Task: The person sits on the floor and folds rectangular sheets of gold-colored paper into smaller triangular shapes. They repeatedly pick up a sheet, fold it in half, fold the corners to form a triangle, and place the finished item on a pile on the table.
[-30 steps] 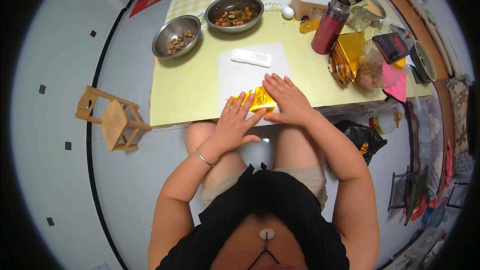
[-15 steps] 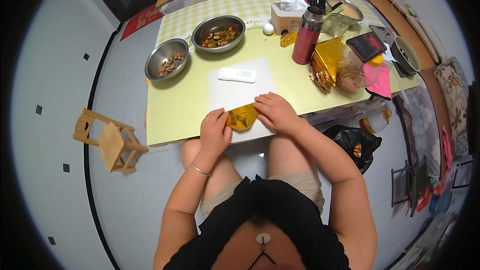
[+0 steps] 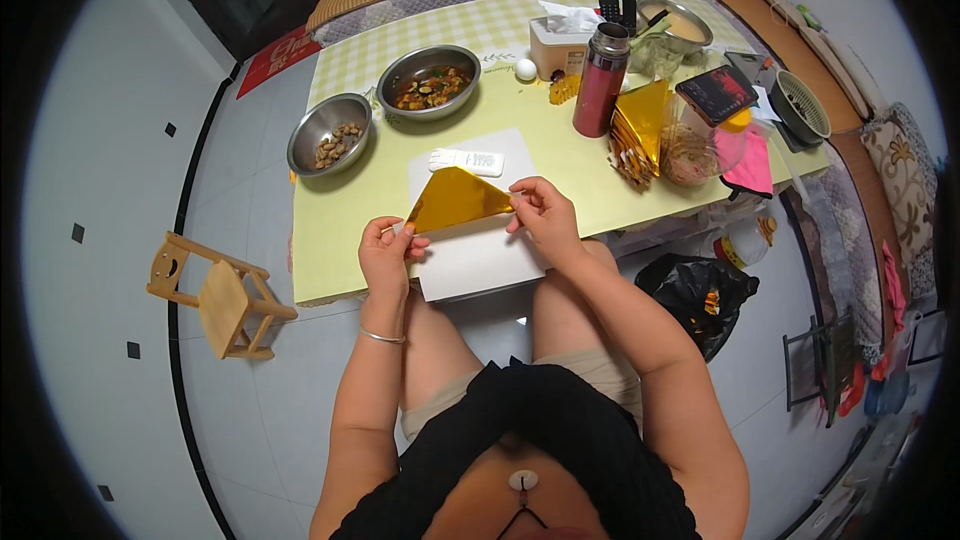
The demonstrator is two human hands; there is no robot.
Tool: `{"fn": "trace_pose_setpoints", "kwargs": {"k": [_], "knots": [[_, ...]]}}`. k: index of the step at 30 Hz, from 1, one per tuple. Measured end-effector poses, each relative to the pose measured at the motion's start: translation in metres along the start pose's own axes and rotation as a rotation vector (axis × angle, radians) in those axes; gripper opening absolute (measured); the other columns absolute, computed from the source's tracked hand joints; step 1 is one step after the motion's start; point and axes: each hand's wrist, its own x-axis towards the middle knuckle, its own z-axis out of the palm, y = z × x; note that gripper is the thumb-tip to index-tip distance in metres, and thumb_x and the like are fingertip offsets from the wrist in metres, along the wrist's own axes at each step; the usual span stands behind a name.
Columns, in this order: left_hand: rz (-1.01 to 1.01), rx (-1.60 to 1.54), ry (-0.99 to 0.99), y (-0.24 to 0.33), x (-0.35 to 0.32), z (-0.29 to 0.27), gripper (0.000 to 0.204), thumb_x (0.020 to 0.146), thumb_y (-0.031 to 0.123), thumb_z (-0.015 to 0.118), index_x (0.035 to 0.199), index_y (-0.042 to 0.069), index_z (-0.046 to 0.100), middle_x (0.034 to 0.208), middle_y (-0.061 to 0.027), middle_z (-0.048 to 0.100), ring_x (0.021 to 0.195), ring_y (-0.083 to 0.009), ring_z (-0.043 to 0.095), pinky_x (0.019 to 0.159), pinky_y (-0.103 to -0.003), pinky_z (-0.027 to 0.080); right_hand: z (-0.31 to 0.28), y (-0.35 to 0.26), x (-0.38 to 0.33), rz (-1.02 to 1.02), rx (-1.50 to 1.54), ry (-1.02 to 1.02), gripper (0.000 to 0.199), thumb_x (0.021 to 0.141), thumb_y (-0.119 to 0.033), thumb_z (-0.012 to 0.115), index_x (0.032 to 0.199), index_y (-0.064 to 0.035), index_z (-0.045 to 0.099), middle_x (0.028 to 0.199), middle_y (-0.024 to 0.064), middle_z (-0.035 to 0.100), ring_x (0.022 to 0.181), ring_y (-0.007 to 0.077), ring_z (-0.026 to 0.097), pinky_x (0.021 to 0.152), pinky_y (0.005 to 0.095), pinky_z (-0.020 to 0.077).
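Observation:
A sheet of shiny gold foil paper (image 3: 458,202), folded into a triangle, is stretched between my two hands over a white sheet (image 3: 475,262) at the table's near edge. Its left corner is pinched by my left hand (image 3: 390,248), thumb on top. My right hand (image 3: 545,215) grips the right corner between thumb and fingers. The peak of the triangle points away from me and touches or overlaps the near side of a white, flat, oblong pack (image 3: 480,163). To the right stands a stack of folded gold foil pieces (image 3: 640,130).
Two steel bowls (image 3: 430,110) with food are at the back left. A red thermos (image 3: 602,80), tissue box (image 3: 560,45), clear jar (image 3: 690,155) and phone (image 3: 716,95) crowd the right. A small wooden chair (image 3: 228,292) and black bag (image 3: 697,290) are on the floor.
The gold foil was lower and partly covered by my hands; now it spreads as a wider triangle further up. My left hand has moved left and both hands now pinch its corners.

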Motion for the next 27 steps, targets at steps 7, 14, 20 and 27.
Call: {"fn": "trace_pose_setpoints", "kwargs": {"k": [7,14,20,27], "knots": [[-0.065,-0.166,0.012,-0.002,-0.003,-0.001,0.010,0.097,-0.001,0.063,0.105,0.000,0.058,0.085,-0.0114,0.069,0.073,-0.0216,0.074,0.060,-0.026,0.061,-0.001,-0.002,-0.011,-0.062,0.088,-0.044,0.013,0.099,0.000,0.059,0.109,0.0043,0.066,0.093,0.0077,0.070,0.074,0.0140,0.071,0.068,0.0237,0.0560],[-0.065,-0.238,-0.004,-0.007,-0.004,-0.009,0.008,0.097,0.002,0.065,0.103,0.000,0.059,0.087,-0.0103,0.070,0.073,-0.0216,0.073,0.063,-0.027,0.061,-0.005,-0.001,-0.023,0.046,0.178,-0.075,0.016,0.100,0.000,0.061,0.113,0.0056,0.066,0.101,0.0106,0.071,0.085,0.0194,0.074,0.079,0.0273,0.0594],[0.041,-0.151,-0.044,0.001,-0.015,-0.007,0.024,0.096,0.000,0.065,0.120,-0.004,0.063,0.094,-0.0120,0.072,0.075,-0.0210,0.073,0.068,-0.027,0.061,-0.003,-0.016,-0.031,0.121,0.219,-0.035,0.018,0.099,0.000,0.062,0.115,0.0069,0.066,0.094,0.0094,0.072,0.085,0.0189,0.074,0.079,0.0274,0.0597],[-0.030,0.020,-0.087,0.004,-0.016,-0.012,0.017,0.096,0.001,0.066,0.111,-0.006,0.067,0.091,-0.0123,0.073,0.077,-0.0197,0.074,0.065,-0.025,0.058,-0.020,-0.022,-0.023,0.401,0.114,-0.153,0.015,0.097,-0.001,0.064,0.111,0.0062,0.066,0.090,0.0102,0.072,0.076,0.0183,0.075,0.065,0.0250,0.0603]]}}
